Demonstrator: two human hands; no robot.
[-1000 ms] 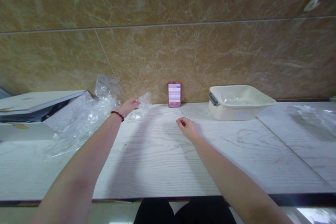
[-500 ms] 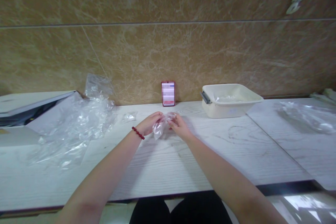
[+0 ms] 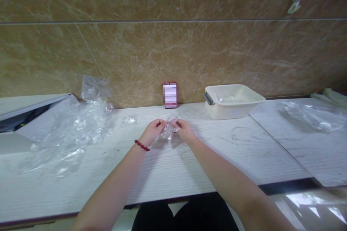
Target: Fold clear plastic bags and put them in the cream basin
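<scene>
Left hand [image 3: 154, 132] and right hand [image 3: 185, 131], close together, pinch a plastic bag [image 3: 169, 134], likely light, limp, slippery; best gripped by its edges.

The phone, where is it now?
In the head view, the phone stands against the brown wall, just beyond the left hand and right hand, left of the cream tub.

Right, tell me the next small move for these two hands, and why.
I would ease the left hand and right hand gently apart to spread the clear plastic: the fingers of both appear to pinch it, close together, and it looks crumpled between them, so its shape is hard to make out.
</scene>
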